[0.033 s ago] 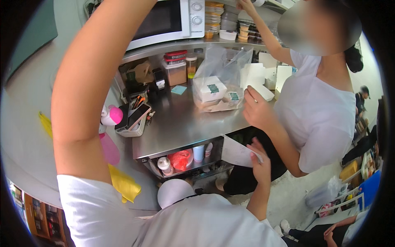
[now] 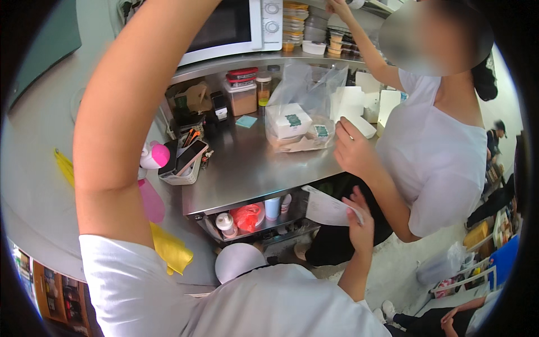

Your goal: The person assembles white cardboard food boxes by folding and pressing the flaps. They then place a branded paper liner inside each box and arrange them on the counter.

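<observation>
Head view, right hand: narrow, the paper slip pinched between thumb and fingers; the right hand [image 2: 360, 216] is off the front edge of the steel counter [image 2: 241, 174], toward its right end.
Paper slip: the white paper slip [image 2: 327, 208] reaches leftward from that hand, tilted, in front of the counter's front edge; whether it touches the counter cannot be told.
Left hand: out of sight past the upper edge, so how far it is open and what it holds cannot be told; the bare left arm [image 2: 123, 129] rises left of the counter.
Co-worker's lower hand: the co-worker's lower hand [image 2: 353, 149], over the counter's right side, is partly curled, with something small and pale at the fingers.
Co-worker's upper hand: the co-worker's upper hand [image 2: 338, 7] is above the back of the counter, its grip unclear.
Clear bag: the clear plastic bag [image 2: 309, 78] stands on the counter, a white box [image 2: 293, 121] within its film.
Open cartons: the white open cartons [image 2: 347, 100] are on the counter, right of the bag.
Basket: the white basket [image 2: 186, 180] sits at the counter's left end, a phone [image 2: 192, 157] leaning on it.
Microwave: the white microwave [image 2: 224, 28] stands on a shelf above the counter's back.
</observation>
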A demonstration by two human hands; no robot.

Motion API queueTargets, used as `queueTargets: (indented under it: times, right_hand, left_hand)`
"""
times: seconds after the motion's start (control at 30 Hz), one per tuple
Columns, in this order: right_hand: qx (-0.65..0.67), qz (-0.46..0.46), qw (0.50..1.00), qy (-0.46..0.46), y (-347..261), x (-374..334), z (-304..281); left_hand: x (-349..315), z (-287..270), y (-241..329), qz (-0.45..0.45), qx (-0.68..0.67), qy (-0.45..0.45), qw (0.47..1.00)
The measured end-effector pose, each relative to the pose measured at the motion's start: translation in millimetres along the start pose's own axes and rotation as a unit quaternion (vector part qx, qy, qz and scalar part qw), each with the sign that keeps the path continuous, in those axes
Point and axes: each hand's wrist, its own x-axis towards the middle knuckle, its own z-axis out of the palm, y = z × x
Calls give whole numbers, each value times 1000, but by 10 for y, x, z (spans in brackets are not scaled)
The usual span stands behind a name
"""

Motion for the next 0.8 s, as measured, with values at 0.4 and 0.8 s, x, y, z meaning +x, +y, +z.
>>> queueTargets:
  times: [0.4, 0.8]
  right_hand:
    - [73, -28, 997, 15, -159, 7, -233]
    - [53, 65, 992, 93, -1, 24, -9]
  left_hand:
    - [-199, -41, -160, 5, 23, 12, 1000]
    - [-141, -122, -53, 3, 159, 67, 985]
